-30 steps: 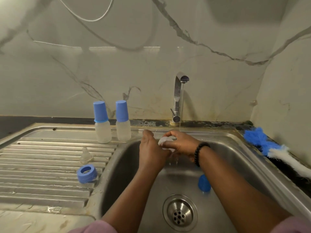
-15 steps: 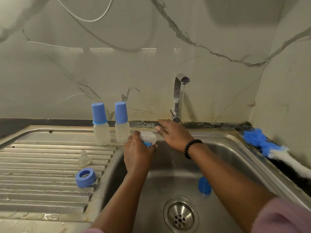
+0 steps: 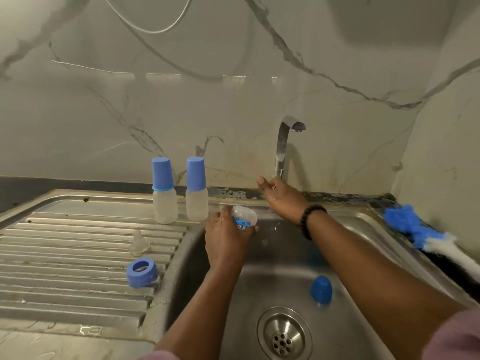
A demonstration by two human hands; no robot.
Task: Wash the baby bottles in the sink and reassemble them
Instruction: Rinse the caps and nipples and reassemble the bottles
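Note:
My left hand (image 3: 225,237) grips a clear baby bottle body (image 3: 244,218) with blue print, held over the left side of the sink basin (image 3: 363,229). My right hand (image 3: 281,197) is stretched out flat at the foot of the tap (image 3: 284,144), its fingers over the tap's lever; no water runs. Two assembled bottles with blue caps (image 3: 164,190) (image 3: 196,189) stand at the back of the drainboard (image 3: 65,255). A clear teat (image 3: 139,242) and a blue screw ring (image 3: 142,272) lie on the drainboard. A blue cap (image 3: 321,289) lies in the basin.
The drain strainer (image 3: 284,335) sits at the basin's bottom centre. A blue and white bottle brush (image 3: 426,235) lies on the dark counter to the right of the sink. A marble wall rises close behind the tap.
The hands have parted: my left hand took the bottle leftward out of the stream, my right hand went up to the tap's base, and the water has stopped.

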